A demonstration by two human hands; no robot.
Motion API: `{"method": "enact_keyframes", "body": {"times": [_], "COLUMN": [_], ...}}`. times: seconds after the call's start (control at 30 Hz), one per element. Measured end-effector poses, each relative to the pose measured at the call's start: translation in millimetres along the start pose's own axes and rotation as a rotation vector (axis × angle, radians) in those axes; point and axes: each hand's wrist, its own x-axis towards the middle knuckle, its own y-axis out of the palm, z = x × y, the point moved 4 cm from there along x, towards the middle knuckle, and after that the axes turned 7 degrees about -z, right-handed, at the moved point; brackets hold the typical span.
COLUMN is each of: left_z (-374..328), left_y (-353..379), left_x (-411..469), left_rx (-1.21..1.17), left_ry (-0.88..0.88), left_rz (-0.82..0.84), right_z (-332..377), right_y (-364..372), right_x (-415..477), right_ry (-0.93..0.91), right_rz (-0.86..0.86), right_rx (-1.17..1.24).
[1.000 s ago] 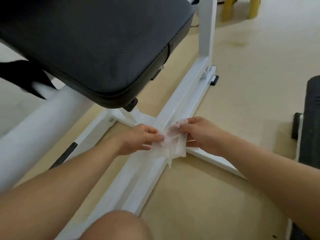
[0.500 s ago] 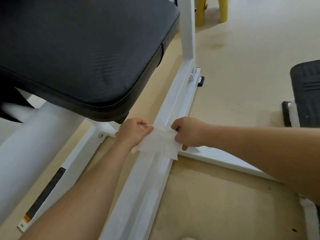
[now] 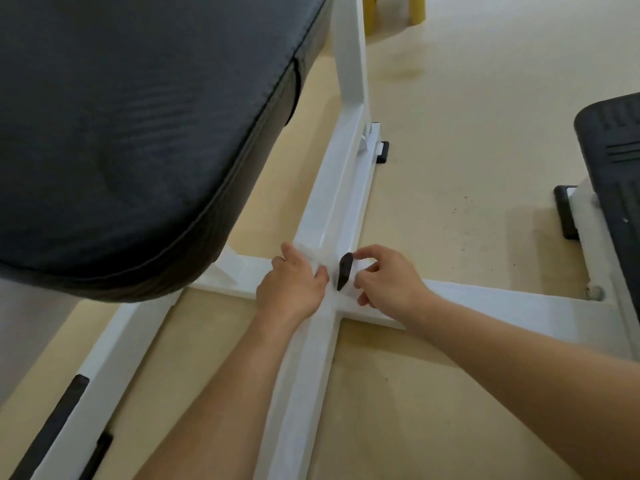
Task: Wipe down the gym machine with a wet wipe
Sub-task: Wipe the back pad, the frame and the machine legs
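Beige floor beneath everything, smooth, with a few dark specks. Black padded seat filling the upper left and overhanging the white steel frame of the gym machine. Frame made of a long rail running from the bottom edge up to an upright post, crossed by a second bar heading off to the right; another rail at lower left carrying a black strip. Second machine at the right edge, black ribbed pad over a pale base, well apart from the hands. Two bare forearms reaching in from the bottom toward the crossing of rail and bar. Left hand resting on the crossing, fingers curled down, gripping one end of the wet wipe. Right hand just beside it, forefinger arched and thumb tucked under, seemingly pinching the other end. Wet wipe lying on the crossing between the two hands, white on white paint, edges hard to trace. Yellow legs of some furniture at the top edge. Dark wedge showing between the hands, touching the wipe; cannot tell what. Small black end cap at the foot of the post, on the floor.
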Motion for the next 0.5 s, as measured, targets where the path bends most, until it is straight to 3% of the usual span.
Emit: {"method": "enact_keyframes", "body": {"times": [0.17, 0.33, 0.5], "left_z": [-36, -80, -99], "left_y": [-3, -1, 2], "left_x": [72, 123, 159], "left_rx": [-0.032, 0.103, 0.137], "left_ry": [-0.05, -0.008, 0.034], "left_rz": [0.133, 0.045, 0.015], "right_z": [-8, -3, 4], "right_y": [-25, -14, -7], "right_x": [15, 11, 21], "right_ry": [-0.076, -0.514, -0.449], "right_rz": [-0.081, 0.086, 0.168], "right_rx": [-0.133, -0.789, -0.647]}}
